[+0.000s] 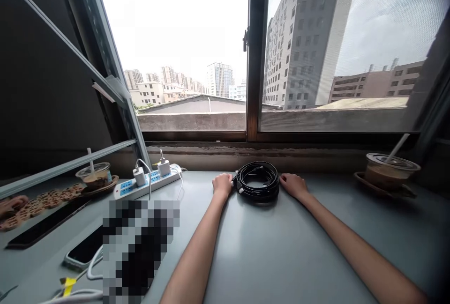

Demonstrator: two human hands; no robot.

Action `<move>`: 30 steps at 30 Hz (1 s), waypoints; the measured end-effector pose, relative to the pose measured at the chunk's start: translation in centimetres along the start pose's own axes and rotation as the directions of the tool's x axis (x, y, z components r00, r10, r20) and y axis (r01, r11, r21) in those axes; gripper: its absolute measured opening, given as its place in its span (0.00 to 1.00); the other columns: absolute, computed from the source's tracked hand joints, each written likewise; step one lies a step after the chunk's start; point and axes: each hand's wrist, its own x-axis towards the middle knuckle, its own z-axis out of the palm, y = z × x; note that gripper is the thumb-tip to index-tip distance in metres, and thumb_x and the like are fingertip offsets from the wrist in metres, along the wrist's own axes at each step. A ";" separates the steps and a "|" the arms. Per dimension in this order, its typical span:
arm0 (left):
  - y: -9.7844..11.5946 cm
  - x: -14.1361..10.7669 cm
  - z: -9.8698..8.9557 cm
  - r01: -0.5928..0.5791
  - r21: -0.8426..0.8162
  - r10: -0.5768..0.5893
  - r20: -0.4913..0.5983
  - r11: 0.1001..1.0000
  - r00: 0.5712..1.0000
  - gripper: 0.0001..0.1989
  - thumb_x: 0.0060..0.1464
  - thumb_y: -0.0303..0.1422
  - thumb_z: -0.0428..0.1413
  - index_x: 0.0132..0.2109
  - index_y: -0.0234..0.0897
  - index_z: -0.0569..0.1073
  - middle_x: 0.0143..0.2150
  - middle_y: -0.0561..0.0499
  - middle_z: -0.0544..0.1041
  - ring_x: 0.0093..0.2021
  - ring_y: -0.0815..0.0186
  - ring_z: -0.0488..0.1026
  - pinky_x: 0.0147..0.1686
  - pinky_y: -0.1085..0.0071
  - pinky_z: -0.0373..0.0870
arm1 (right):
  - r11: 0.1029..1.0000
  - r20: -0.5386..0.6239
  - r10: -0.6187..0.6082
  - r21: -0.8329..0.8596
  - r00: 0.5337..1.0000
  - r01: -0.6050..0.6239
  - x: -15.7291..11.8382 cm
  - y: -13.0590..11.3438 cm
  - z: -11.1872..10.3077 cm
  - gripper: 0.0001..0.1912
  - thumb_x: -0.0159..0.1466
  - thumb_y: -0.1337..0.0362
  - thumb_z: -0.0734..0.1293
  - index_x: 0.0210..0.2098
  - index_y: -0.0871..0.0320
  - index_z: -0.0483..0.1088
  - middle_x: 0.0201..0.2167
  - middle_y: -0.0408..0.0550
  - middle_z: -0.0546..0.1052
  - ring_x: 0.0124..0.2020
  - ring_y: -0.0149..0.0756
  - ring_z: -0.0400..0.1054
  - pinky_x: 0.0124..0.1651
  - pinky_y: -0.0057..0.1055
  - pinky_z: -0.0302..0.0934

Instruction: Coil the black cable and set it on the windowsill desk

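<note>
A coiled black cable lies on the grey-blue table, its loops stacked in a ring. Connector ends show at its left side and inside the ring. My left hand rests on the table as a loose fist just left of the coil, at or nearly touching it. On the coil's other side my right hand lies with fingers curled in, close to its right edge. No object shows in either hand. The undersides of the fingers are hidden.
A white power strip with plugged-in chargers stands left. Phones, white cords and a cup lie beyond it. Another person's hand is at far left. A drink cup sits at right. A window frame borders the back.
</note>
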 end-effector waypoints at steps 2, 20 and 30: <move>0.0 0.0 0.2 0.006 -0.005 -0.006 -0.006 1.000 1.000 0.13 0.60 0.39 0.51 0.44 0.34 0.71 0.44 0.46 0.73 0.42 0.64 0.71 0.43 0.61 0.70 | 1.000 -0.001 0.001 0.002 1.000 -0.001 0.0 0.1 0.0 0.15 0.66 0.55 0.59 0.42 0.61 0.68 0.40 0.49 0.72 0.40 0.33 0.68 0.44 0.37 0.64; 0.1 -0.1 0.5 0.074 -0.094 -0.091 -0.185 0.993 0.979 0.13 0.60 0.39 0.50 0.41 0.32 0.71 0.38 0.48 0.74 0.37 0.66 0.72 0.40 0.63 0.71 | 0.989 -0.048 0.104 0.113 0.993 -0.098 0.7 0.6 0.6 0.18 0.66 0.53 0.59 0.41 0.62 0.69 0.40 0.49 0.73 0.41 0.34 0.68 0.46 0.39 0.64; 0.5 -4.8 -0.8 -0.361 -0.097 0.283 -0.447 0.928 0.848 0.10 0.60 0.33 0.46 0.45 0.35 0.68 0.44 0.45 0.71 0.48 0.62 0.66 0.50 0.64 0.62 | 0.978 -0.220 0.096 0.203 0.971 -0.050 -2.1 0.5 -0.1 0.16 0.66 0.57 0.59 0.48 0.59 0.66 0.46 0.50 0.70 0.44 0.35 0.67 0.47 0.39 0.64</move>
